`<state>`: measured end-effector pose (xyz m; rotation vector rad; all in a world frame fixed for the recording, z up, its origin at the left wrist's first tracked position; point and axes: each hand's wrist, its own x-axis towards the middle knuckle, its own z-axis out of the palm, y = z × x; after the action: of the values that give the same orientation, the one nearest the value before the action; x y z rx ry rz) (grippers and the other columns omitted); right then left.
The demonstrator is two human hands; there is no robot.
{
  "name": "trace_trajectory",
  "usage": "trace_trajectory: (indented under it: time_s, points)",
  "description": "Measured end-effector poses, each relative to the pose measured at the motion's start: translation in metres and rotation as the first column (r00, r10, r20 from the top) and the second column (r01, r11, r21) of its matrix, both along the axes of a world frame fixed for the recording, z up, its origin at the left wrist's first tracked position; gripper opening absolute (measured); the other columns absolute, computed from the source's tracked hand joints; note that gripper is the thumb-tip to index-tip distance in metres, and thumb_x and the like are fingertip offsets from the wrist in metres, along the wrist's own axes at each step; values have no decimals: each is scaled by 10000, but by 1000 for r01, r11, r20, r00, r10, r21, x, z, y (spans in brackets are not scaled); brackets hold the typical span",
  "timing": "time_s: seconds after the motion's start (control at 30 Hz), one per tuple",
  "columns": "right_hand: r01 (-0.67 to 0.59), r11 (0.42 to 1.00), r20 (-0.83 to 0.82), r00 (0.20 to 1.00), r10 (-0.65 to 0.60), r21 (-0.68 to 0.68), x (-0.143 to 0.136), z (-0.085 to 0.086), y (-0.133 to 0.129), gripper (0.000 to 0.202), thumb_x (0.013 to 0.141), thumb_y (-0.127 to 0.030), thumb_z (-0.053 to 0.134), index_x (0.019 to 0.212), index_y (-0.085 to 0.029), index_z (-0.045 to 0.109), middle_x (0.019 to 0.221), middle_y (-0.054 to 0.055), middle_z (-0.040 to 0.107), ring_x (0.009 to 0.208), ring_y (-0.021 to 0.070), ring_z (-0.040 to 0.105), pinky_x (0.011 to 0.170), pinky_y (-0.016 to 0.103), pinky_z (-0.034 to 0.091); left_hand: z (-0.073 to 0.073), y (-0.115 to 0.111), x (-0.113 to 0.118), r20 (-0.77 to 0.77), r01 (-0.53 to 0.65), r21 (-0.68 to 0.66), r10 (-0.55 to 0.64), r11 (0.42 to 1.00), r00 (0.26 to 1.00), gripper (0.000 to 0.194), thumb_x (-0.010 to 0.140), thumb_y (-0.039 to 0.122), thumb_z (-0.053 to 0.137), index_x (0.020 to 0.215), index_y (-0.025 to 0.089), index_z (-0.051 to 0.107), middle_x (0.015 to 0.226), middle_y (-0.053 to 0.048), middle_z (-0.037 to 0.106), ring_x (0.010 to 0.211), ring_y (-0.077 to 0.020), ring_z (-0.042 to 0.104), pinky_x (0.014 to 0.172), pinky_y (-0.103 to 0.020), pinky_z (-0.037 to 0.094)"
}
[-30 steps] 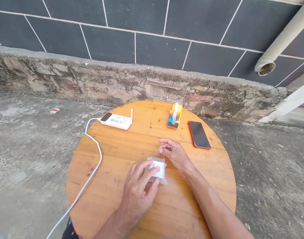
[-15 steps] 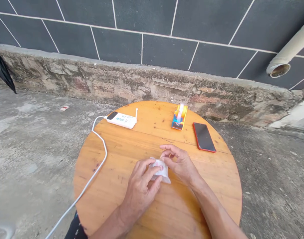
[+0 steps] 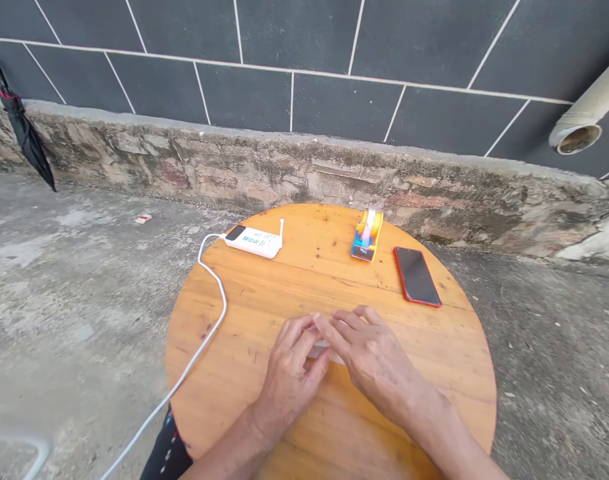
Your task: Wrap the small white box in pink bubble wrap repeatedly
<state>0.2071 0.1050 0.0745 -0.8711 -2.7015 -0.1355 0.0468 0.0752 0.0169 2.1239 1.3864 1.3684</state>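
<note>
A small whitish packet (image 3: 320, 348), partly see-through, sits low over the near middle of the table, mostly covered by my fingers. My left hand (image 3: 297, 357) pinches it from the left, thumb below and fingertips along the top. From the right, my right hand (image 3: 367, 343) reaches over it with bent fingers, its index fingertip meeting my left fingertips. The right thumb is hidden, and the hand appears to grip the packet's right side. What the packet contains cannot be made out.
On the round wooden table (image 3: 224, 373) lie a white power strip (image 3: 253, 241) with a white cable (image 3: 204, 347), a yellow-and-blue tape dispenser (image 3: 367, 235) and a red-edged phone (image 3: 417, 277). A black umbrella (image 3: 27, 130) leans on the wall. A pipe (image 3: 579, 127) juts out right.
My right hand has moved over the packet, its fingers now covering the top that showed before. My left hand still holds the packet. The view has swung slightly left.
</note>
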Motion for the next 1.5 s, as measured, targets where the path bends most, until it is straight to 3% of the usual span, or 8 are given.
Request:
trace_trajectory:
  time_s: [0.13, 0.33, 0.6, 0.73, 0.93, 1.07, 1.27, 1.5]
  points:
    - [13, 1000, -52, 999, -14, -6, 10, 3, -11, 591, 814, 17, 378, 1354, -221, 406, 1146, 108, 649, 1140, 278, 534, 932, 470, 356, 2, 0, 1, 29, -16, 18, 15, 1000, 999, 236, 809, 103, 558, 1021, 198, 596, 1074, -76, 600, 1007, -205, 554, 853, -349, 488]
    - [227, 960, -353, 895, -271, -162, 20, 8, -13, 500, 897, -88, 388, 1362, -271, 373, 1086, 48, 680, 1013, 217, 604, 869, 401, 434, 2, -1, 2, 36, -35, 42, 33, 999, 999, 235, 772, 76, 569, 956, 210, 625, 1048, -66, 604, 992, -207, 566, 853, -360, 476]
    - [209, 926, -366, 874, -321, -313, 4, -4, -6, 459, 896, -126, 380, 1331, -265, 423, 1147, 42, 659, 1056, 214, 581, 911, 423, 432, 1, -5, -2, 81, -43, 46, 39, 998, 996, 303, 747, 88, 568, 1024, 207, 595, 1103, -79, 567, 1039, -212, 554, 891, -367, 474]
    - [258, 840, -382, 800, -463, -478, 14, -11, -13, 443, 903, -225, 440, 1344, -252, 416, 1259, 78, 594, 1170, 244, 526, 968, 471, 417, -2, -8, -6, 122, -57, -22, 59, 998, 991, 526, 704, 109, 587, 1213, 190, 482, 1192, -103, 547, 1143, -243, 514, 977, -421, 442]
    - [81, 702, -403, 770, -495, -707, 25, -38, -26, 710, 811, -289, 631, 1431, -273, 285, 1430, 105, 419, 1308, 260, 405, 1048, 493, 370, -14, -7, -5, 116, -11, -128, 26, 992, 993, 726, 720, 132, 576, 1394, 180, 309, 1377, -139, 449, 1285, -275, 421, 1054, -480, 385]
    - [55, 706, -451, 734, -508, -706, 19, -50, -25, 707, 819, -287, 631, 1434, -269, 282, 1378, 111, 482, 1267, 256, 461, 1054, 502, 371, -19, -4, -4, 192, 17, -166, 16, 986, 981, 694, 746, 128, 561, 1393, 192, 319, 1353, -136, 486, 1238, -257, 487, 1006, -455, 445]
    - [50, 723, -508, 679, -530, -689, 8, -49, -18, 620, 850, -290, 586, 1410, -224, 330, 1304, 128, 550, 1188, 245, 539, 1037, 495, 398, -22, 2, -3, 212, 32, -162, 3, 986, 977, 643, 759, 112, 556, 1366, 202, 366, 1315, -126, 524, 1205, -248, 523, 982, -439, 467]
    - [44, 730, -520, 672, -527, -682, 9, -51, -22, 675, 813, -266, 623, 1414, -248, 317, 1367, 126, 491, 1248, 260, 484, 1030, 493, 399, -18, -1, -6, 171, -17, -112, 36, 994, 985, 656, 747, 152, 573, 1363, 198, 352, 1309, -124, 507, 1204, -250, 513, 968, -434, 476]
